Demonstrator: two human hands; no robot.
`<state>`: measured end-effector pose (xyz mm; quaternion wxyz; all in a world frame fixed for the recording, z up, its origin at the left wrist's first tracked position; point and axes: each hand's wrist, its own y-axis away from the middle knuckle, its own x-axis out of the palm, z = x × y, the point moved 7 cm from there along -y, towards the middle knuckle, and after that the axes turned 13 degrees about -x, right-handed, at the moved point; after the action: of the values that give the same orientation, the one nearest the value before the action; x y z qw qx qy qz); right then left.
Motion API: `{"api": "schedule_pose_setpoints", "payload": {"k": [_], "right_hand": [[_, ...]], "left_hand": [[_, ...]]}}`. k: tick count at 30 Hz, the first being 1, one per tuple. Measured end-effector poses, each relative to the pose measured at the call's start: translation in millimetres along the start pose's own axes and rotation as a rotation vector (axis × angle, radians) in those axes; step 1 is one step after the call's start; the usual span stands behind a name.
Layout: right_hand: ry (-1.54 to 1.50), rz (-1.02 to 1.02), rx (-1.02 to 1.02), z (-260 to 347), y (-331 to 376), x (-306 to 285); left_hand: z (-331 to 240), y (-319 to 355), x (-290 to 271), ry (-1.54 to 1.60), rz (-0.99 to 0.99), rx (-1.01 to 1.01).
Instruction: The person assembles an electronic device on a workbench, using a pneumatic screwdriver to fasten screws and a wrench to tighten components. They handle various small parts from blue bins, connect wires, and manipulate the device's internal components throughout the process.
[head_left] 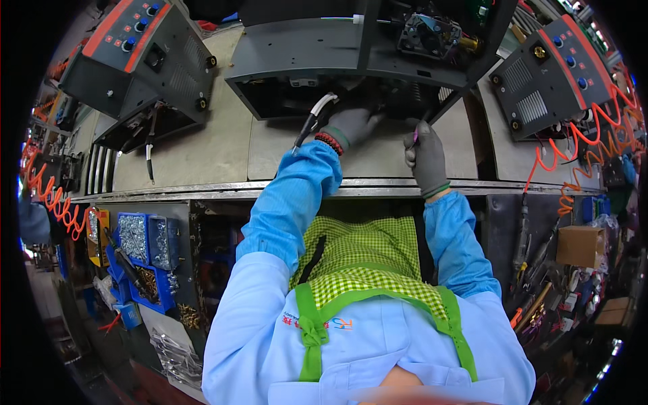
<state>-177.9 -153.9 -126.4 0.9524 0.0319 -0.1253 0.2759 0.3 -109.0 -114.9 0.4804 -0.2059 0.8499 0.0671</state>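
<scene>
The dark grey casing [297,54] was set on the metal-topped bench [283,158], directly ahead of the person, with its lower opening turned toward the hands. The gloved left hand [352,127] was held at that opening; its fingers were blurred and shaded, so whether anything was gripped could not be told. By the gloved right hand [426,152], just outside the opening's right end, a small purple item [415,137] was pinched narrowly between thumb and fingers; its kind could not be made out. The step was judged to be fitting work inside the casing. For that, the black-and-white cable [323,103], which hung out beside the left wrist, was best kept clear of the sleeve, the sheet-metal edges were to be avoided, and the small item was best guided in squarely and without force.
</scene>
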Motion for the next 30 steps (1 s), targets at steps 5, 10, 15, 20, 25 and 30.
{"api": "schedule_pose_setpoints", "payload": {"k": [5,10,15,20,25,30], "right_hand": [[1.267,0.211,-0.700,31.6,-41.9,-0.2],[1.921,0.777,-0.386,11.5,-96.3,31.6],[1.559,0.924,-0.069,25.1,-99.6,30.8],[1.339,0.853,0.137,19.7,-89.6,13.9],[0.828,0.454,0.286,25.3,-70.1,-4.3],[0.870,0.574,-0.027,30.5,-60.8,5.1]], "left_hand": [[-28.0,-1.9,-17.1,0.007,-0.072,0.242],[-20.6,0.0,-12.7,0.089,-0.092,0.303],[-14.7,-1.4,3.3,0.083,0.106,0.206],[-33.4,15.7,8.1,-0.063,0.209,0.103],[-42.4,33.7,3.7,-0.117,0.080,0.252],[-50.3,40.4,-1.3,-0.130,0.021,0.308]]}}
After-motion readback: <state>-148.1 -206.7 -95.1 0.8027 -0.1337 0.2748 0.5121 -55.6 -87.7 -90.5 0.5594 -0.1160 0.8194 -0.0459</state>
